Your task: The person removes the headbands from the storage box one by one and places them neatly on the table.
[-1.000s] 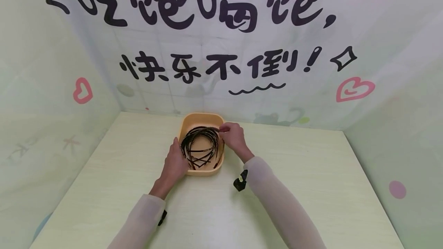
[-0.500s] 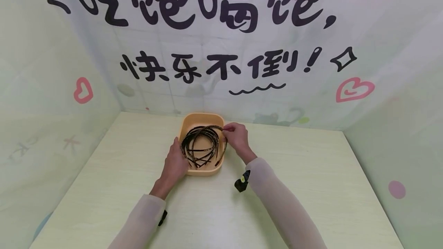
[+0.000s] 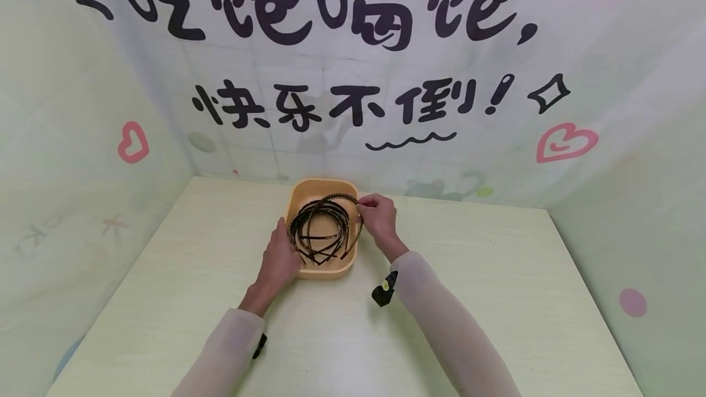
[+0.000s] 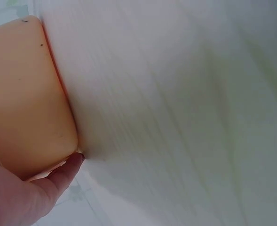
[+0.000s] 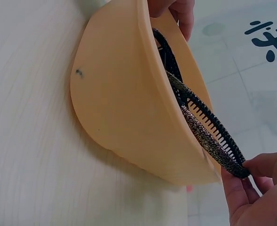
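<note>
The right hand [image 3: 379, 216], the nearer one, pinches a headband [image 5: 208, 139] by the right rim of the bin [image 3: 322, 274], its length curving leftward from the pinch back into the bin among other bands [image 3: 300, 225], while the left hand [image 3: 280, 260] grips the opposite wall.

Smooth plastic tray [image 5: 119, 101], rough glittery headband [image 5: 208, 142].

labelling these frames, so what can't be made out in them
Head: exact number of headbands, since they overlap.
Right wrist: most of the inside of the orange bin, hidden by its near wall.
Left wrist: the rest of the left hand, cut off by the left and bottom edges.
</note>
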{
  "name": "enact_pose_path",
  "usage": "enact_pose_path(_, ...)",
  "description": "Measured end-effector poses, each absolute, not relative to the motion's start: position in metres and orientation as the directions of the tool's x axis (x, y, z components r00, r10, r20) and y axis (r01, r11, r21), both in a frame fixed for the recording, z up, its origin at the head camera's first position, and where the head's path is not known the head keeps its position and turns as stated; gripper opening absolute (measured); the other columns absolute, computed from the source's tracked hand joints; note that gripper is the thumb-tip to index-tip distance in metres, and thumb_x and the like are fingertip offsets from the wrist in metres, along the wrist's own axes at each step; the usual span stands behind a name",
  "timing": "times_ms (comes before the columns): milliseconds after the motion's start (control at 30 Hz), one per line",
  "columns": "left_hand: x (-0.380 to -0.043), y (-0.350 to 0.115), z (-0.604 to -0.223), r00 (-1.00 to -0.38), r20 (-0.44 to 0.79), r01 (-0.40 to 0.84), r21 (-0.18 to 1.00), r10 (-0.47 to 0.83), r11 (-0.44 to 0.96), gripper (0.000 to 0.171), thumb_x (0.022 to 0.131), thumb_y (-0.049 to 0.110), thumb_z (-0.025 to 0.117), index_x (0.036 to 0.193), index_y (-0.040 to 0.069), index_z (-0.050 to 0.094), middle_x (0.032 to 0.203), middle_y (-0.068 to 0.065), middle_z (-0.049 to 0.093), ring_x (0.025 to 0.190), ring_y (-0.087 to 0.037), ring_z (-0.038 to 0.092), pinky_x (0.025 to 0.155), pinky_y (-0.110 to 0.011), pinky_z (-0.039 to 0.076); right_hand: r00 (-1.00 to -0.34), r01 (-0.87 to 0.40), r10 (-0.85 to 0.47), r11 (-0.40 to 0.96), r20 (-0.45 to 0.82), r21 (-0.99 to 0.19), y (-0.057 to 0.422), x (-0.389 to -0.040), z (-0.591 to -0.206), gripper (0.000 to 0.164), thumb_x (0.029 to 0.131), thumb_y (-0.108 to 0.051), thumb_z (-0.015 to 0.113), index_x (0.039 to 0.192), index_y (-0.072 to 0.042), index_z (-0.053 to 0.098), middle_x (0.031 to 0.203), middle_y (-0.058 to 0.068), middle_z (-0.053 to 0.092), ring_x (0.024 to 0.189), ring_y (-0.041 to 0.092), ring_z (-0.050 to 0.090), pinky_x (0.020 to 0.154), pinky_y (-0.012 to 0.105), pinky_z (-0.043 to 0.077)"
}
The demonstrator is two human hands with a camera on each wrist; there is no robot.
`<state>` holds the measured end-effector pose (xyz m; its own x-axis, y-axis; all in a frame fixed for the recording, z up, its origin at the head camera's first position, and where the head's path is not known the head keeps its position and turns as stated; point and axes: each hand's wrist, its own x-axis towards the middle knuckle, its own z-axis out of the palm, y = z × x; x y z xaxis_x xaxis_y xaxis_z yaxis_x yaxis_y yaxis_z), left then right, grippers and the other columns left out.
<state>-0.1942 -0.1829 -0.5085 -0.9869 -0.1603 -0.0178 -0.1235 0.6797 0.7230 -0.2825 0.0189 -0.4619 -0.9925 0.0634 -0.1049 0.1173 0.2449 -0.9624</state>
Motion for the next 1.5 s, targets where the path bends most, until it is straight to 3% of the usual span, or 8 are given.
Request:
enact_pose_path(533,-0.195,-0.183,-0.509,-0.988,-0.003,-0.110,0.716,-0.155,0.689,0.074,0.090,-0.002,0.039,0.156,-0.006,0.005,0.150,-0.035,0.030,0.135,-0.050,0.038,0.106,-0.060,0.038,-0.990,0.069,0.133,0.125,-0.052,-0.990,0.016,-0.285,-0.463,0.006,0.090,0.004,0.064,0.094,0.003,0.068,0.095,0.017,0.068,0.088,0.040,0.071,0.075,0.041,0.060)
enact_pose_path(833,-0.194,-0.183,-0.509,-0.988,-0.019,-0.119,0.717,-0.151,0.687,0.074,0.090,-0.003,0.039,0.156,-0.006,0.003,0.151,-0.036,0.029,0.135,-0.049,0.038,0.106,-0.060,0.037,-0.976,0.080,0.207,0.059,-0.066,-0.995,0.017,-0.288,-0.465,0.006,0.090,0.003,0.064,0.093,0.000,0.068,0.092,0.012,0.064,0.069,0.020,0.069,0.075,0.039,0.060)
enact_pose_path(1033,-0.194,-0.182,-0.509,-0.988,-0.026,-0.126,0.716,-0.154,0.687,0.074,0.091,-0.002,0.038,0.156,-0.006,0.003,0.151,-0.035,0.029,0.136,-0.049,0.037,0.107,-0.061,0.037,-0.970,0.094,0.223,-0.023,-0.097,-0.995,0.021,-0.292,-0.467,0.010,0.090,0.004,0.065,0.100,0.004,0.067,0.092,0.010,0.060,0.069,0.013,0.064,0.074,0.032,0.060)
enact_pose_path(1200,-0.194,-0.183,-0.510,-0.987,-0.026,-0.127,0.718,-0.156,0.685,0.073,0.091,-0.002,0.037,0.156,-0.006,0.004,0.152,-0.035,0.028,0.137,-0.048,0.036,0.108,-0.060,0.036,-0.965,0.122,0.220,-0.093,-0.139,-0.988,0.027,-0.296,-0.466,0.012,0.091,0.005,0.063,0.103,0.004,0.065,0.093,0.010,0.058,0.075,0.018,0.066,0.073,0.029,0.059)
enact_pose_path(1500,-0.194,-0.184,-0.510,-0.987,-0.027,-0.132,0.713,-0.161,0.689,0.073,0.092,-0.002,0.036,0.156,-0.005,0.003,0.152,-0.035,0.027,0.136,-0.049,0.037,0.106,-0.060,0.038,-0.969,0.168,0.167,-0.102,-0.183,-0.980,0.044,-0.302,-0.454,0.014,0.091,0.002,0.063,0.105,0.003,0.064,0.096,0.010,0.061,0.107,0.040,0.064,0.073,0.028,0.059)
